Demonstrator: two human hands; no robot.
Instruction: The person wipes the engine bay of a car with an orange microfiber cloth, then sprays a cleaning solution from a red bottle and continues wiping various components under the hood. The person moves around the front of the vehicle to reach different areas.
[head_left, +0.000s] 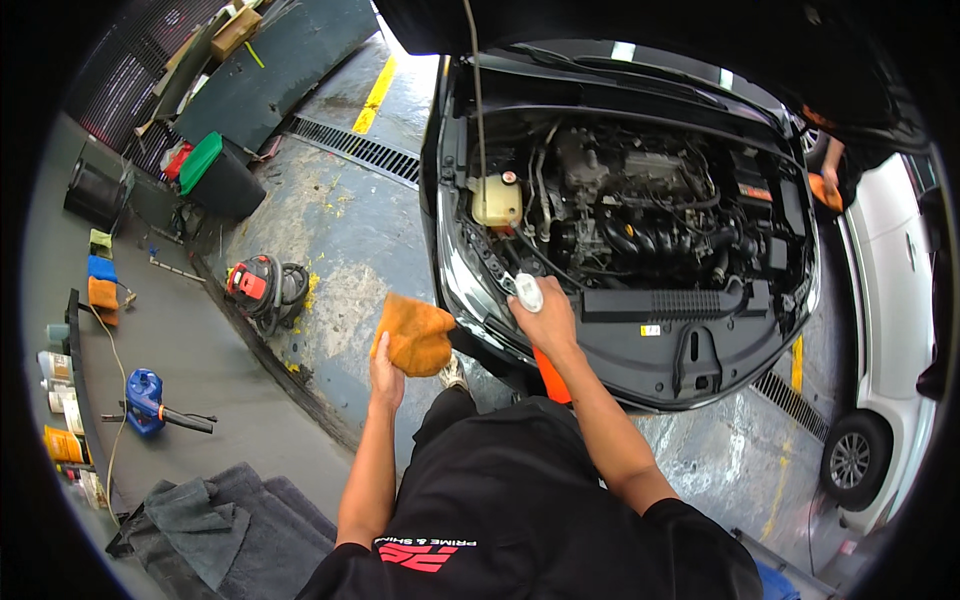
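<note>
My left hand (386,376) is closed on an orange cloth (416,334), which it holds up beside the car's front corner. In my right hand (552,326) is a spray bottle (527,292) with a white head and what looks like an orange-red body below. It is over the front edge of the open engine bay, near the headlight side. Past it lies the engine (640,215), dark with hoses and covers. A yellowish coolant tank (497,205) stands to the left of the engine.
The raised hood (650,25) hangs overhead. At right, another person's hand (832,165) holds an orange cloth (826,193) near a white car (885,260). On the left are a red-black vacuum (262,290), a blue blower (146,402), grey towels (225,530) and a green-lidded bin (222,180).
</note>
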